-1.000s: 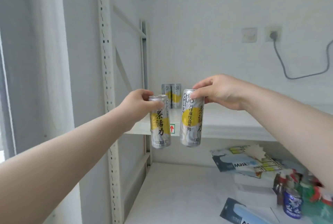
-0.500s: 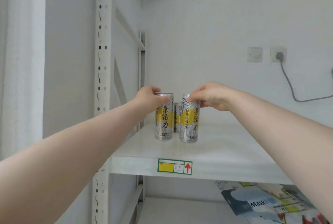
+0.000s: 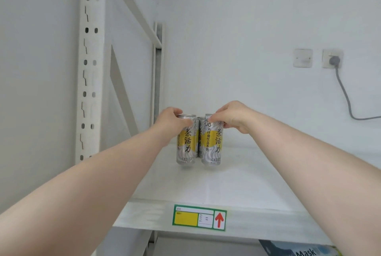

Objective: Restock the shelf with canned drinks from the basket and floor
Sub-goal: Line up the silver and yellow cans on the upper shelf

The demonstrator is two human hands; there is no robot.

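Two tall silver-and-yellow drink cans stand upright side by side on the white shelf board (image 3: 237, 185). My left hand (image 3: 170, 120) grips the top of the left can (image 3: 186, 145). My right hand (image 3: 232, 116) pinches the top of the right can (image 3: 212, 144). Both cans rest with their bases on the shelf. Behind them, in the gap between the two, a sliver of another can (image 3: 198, 132) shows; the rest of it is hidden.
A white perforated upright (image 3: 90, 70) and diagonal brace stand at the left. The shelf's front edge carries a green-framed label (image 3: 199, 217) with a red arrow. A wall socket with a grey cable (image 3: 342, 88) is at the right. A mask box (image 3: 301, 250) lies on the shelf below.
Both hands carried the cans up from in front of the shelf edge and set them down on the shelf board in front of the earlier cans. The camera has risen and moved closer.
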